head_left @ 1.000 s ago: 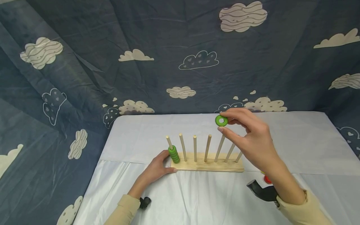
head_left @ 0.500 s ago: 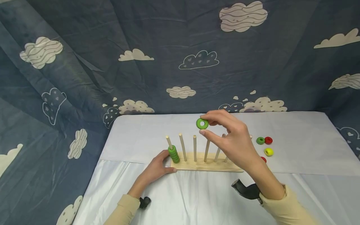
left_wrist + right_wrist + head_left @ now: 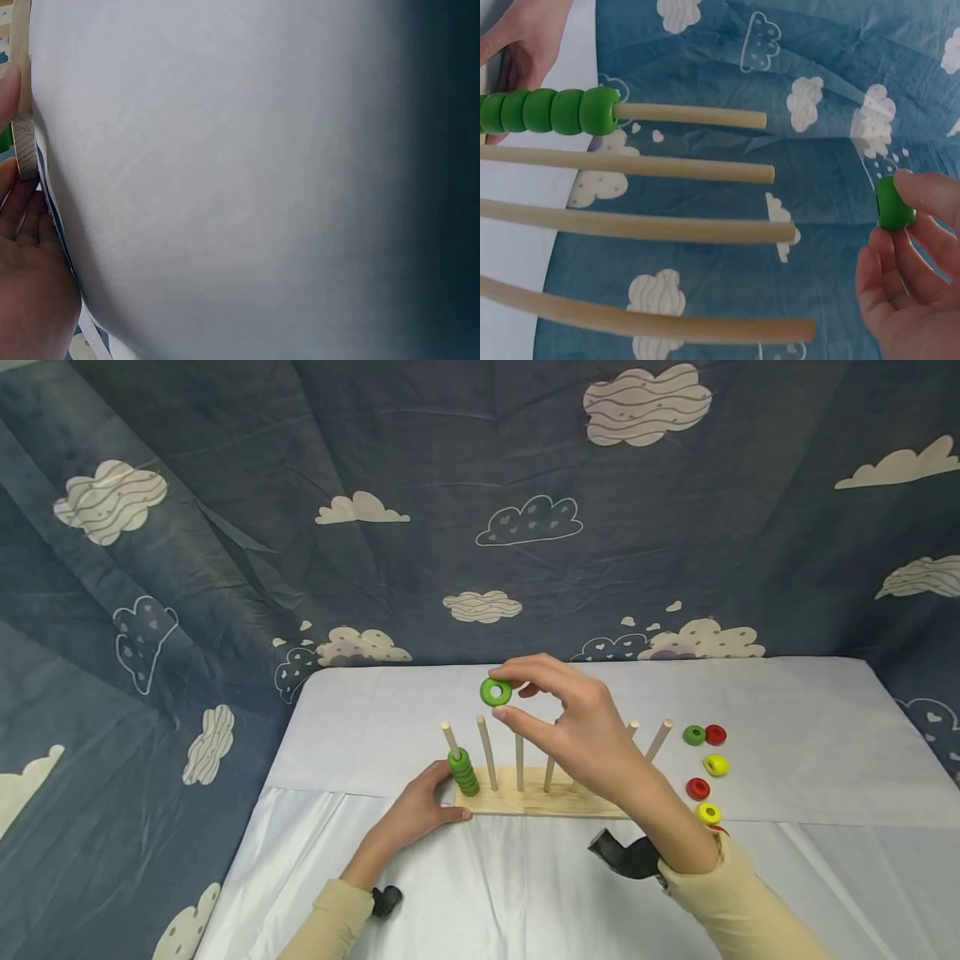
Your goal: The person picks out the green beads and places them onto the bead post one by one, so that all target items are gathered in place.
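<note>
My right hand [image 3: 581, 722] pinches a green wooden bead [image 3: 486, 692] between thumb and fingertips. The bead is held above the peg stand, near the top of the second peg [image 3: 487, 752] in the head view; the right wrist view puts it beyond the peg tips, apart from them. My left hand [image 3: 416, 810] grips the left end of the peg stand's wooden base [image 3: 536, 805], thumb at the front edge. Several green beads [image 3: 463, 772] are stacked on the leftmost peg, whose upper part sticks out bare. The right forearm hides part of the stand's right side.
Loose beads lie on the white cloth right of the stand: a green one [image 3: 693, 735], a red one [image 3: 716, 734], yellow ones [image 3: 716, 766] and more red ones [image 3: 697, 789]. A dark cloud-print curtain [image 3: 420, 568] hangs behind the table. Black wrist-camera parts [image 3: 626, 857] show under the right wrist.
My right hand has carried the green bead leftward over the pegs, from the right side towards the second peg. The loose beads have come into view behind it. The left hand stays put.
</note>
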Motion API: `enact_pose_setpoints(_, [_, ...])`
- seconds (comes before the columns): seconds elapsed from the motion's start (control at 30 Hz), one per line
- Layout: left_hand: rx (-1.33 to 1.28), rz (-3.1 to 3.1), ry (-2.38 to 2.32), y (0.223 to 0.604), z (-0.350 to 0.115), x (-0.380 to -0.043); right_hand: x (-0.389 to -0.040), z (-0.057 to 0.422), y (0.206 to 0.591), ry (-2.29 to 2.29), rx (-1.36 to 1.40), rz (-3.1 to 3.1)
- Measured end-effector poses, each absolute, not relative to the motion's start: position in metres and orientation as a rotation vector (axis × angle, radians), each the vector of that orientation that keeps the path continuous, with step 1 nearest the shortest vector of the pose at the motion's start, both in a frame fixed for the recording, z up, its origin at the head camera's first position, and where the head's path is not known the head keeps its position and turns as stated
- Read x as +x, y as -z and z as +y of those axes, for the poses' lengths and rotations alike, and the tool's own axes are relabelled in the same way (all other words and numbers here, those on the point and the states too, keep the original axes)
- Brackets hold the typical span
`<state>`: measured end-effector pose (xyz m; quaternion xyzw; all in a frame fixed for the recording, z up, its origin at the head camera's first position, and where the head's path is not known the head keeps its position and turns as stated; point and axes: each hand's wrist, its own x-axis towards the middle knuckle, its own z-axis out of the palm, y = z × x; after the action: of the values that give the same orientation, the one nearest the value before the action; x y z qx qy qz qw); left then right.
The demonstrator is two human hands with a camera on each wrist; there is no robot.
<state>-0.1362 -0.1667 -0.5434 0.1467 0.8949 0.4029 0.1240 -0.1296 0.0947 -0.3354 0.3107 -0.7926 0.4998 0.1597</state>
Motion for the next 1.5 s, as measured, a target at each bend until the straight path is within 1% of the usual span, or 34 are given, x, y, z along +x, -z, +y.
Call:
enact_pose_setpoints(0.3, [0.445, 2.609, -1.184, 0.543, -0.167, -0.136, -0.135, 0.08, 0.334, -1.43, 0.995, -2.296])
enact_pose_setpoints(0.53, [0.445, 2.595, -1.183, 0.542, -0.168, -0.136, -0.145, 0.07, 0.336, -1.353, 1.146, -2.375])
enact_pose_setpoints(0.8, [0.443, 2.585, -1.203, 0.542, -0.168, -0.135, -0.152, 0.063, 0.337, -1.301, 1.245, -2.467])
enact_pose_setpoints(1.5, [0.432, 2.597, -1.187, 0.541, -0.168, -0.135, -0.161, 0.054, 0.338, -1.154, 1.313, -2.734])
